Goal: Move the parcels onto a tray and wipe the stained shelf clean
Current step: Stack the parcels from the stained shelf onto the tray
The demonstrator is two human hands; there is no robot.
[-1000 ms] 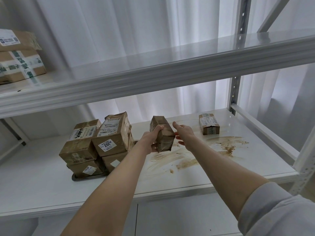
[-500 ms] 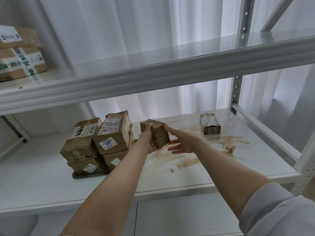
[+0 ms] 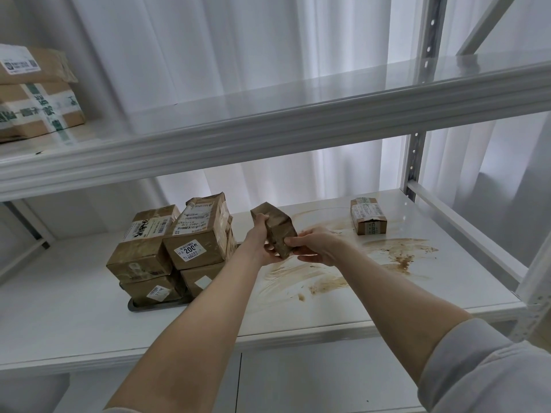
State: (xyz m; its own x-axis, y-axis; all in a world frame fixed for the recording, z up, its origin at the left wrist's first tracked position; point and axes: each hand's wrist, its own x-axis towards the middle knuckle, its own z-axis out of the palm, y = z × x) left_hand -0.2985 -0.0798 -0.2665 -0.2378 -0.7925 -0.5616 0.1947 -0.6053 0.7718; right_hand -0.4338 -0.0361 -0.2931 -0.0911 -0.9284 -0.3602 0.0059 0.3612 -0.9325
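Brown held parcel (image 3: pixel 275 231): middle of the frame, tilted, up off the shelf (image 3: pixel 74 308), just right of the stack.
Left hand (image 3: pixel 262 248): wrapped round the parcel's left side, fingers curled over its top edge.
Right hand (image 3: pixel 316 245): gripping the parcel's lower end, fingers curled onto it.
Stack of parcels (image 3: pixel 179 242): centre-left, four taped cardboard boxes showing, piled two high on the tray, one with a "200" sticker.
Tray (image 3: pixel 140 305): dark, mostly buried, only the front rim pokes out under the stack.
Lone parcel (image 3: pixel 368 216): right of centre, sitting on the shelf by itself, well apart from the stack.
Stain (image 3: pixel 396 251): brown smears across the right half of the shelf, pretty messy, running from below the hands to in front of the lone parcel.
Upper shelf (image 3: pixel 268 114): two taped boxes (image 3: pixel 35 93) stacked at the upper left of the frame.
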